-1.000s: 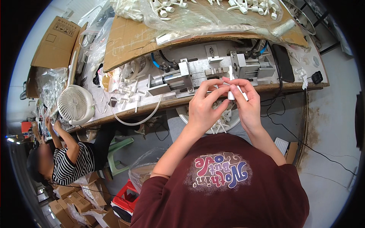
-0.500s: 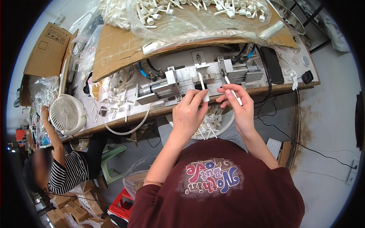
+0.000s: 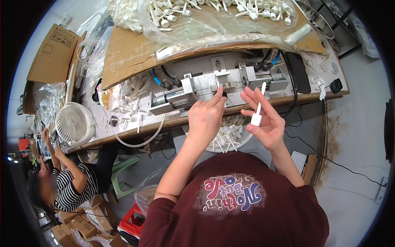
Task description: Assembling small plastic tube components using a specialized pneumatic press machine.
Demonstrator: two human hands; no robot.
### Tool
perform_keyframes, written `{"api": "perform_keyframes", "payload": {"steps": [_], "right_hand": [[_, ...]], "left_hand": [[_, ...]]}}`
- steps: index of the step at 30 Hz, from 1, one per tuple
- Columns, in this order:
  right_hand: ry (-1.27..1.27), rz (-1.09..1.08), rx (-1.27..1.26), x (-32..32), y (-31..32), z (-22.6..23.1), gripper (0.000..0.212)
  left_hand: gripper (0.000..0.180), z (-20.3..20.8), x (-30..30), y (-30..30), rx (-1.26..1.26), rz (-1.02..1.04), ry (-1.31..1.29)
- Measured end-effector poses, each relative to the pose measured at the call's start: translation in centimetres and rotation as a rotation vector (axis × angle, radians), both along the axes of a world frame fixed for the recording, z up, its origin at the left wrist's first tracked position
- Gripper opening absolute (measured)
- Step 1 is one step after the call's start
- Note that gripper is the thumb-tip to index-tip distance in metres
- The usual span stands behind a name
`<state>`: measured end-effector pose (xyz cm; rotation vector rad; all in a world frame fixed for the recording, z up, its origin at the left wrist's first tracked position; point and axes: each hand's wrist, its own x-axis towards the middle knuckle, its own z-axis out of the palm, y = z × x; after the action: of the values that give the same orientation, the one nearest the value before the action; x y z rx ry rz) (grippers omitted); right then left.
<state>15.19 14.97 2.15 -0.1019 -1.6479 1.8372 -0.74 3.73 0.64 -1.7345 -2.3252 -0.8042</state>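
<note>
My left hand (image 3: 205, 117) reaches to the middle of a metal clamping fixture (image 3: 224, 87), its fingers close together and index finger pointing forward. A thin white plastic stem (image 3: 218, 78) shows just beyond the fingertips; its lower end is hidden behind them. To the right, my right hand (image 3: 267, 123) is raised off the table's front edge. Between its thumb and fingers is a white plastic cup-ended stick (image 3: 256, 118), cup down and stem pointing up. Below my hands, a round white tub (image 3: 245, 138) of similar pieces sits at my lap, partly covered.
Metal cylinders with blue air hoses (image 3: 156, 77) flank the fixture. Cardboard (image 3: 127, 51) lies above it, bearing a plastic bag of white pieces (image 3: 168, 18). A white fan (image 3: 74, 123) stands left, near a co-worker in a striped shirt (image 3: 74, 185). A black phone (image 3: 298, 72) lies right.
My right hand has turned palm up, bringing the stick upright with its cup in view. My left hand has moved slightly forward onto the fixture. The co-worker's arms have shifted.
</note>
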Motion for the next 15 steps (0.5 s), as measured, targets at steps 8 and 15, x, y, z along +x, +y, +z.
{"api": "perform_keyframes", "payload": {"steps": [8, 15], "right_hand": [[-0.036, -0.031, 0.017, 0.89, -0.30, -0.10, 0.060], [-0.192, -0.091, 0.067, 0.59, -0.24, -0.03, 0.034]], "left_hand": [[0.025, 0.22, 0.18, 0.00, -0.024, 0.058, -0.086], [0.026, -0.14, 0.02, -0.21, -0.018, 0.043, -0.090]]}}
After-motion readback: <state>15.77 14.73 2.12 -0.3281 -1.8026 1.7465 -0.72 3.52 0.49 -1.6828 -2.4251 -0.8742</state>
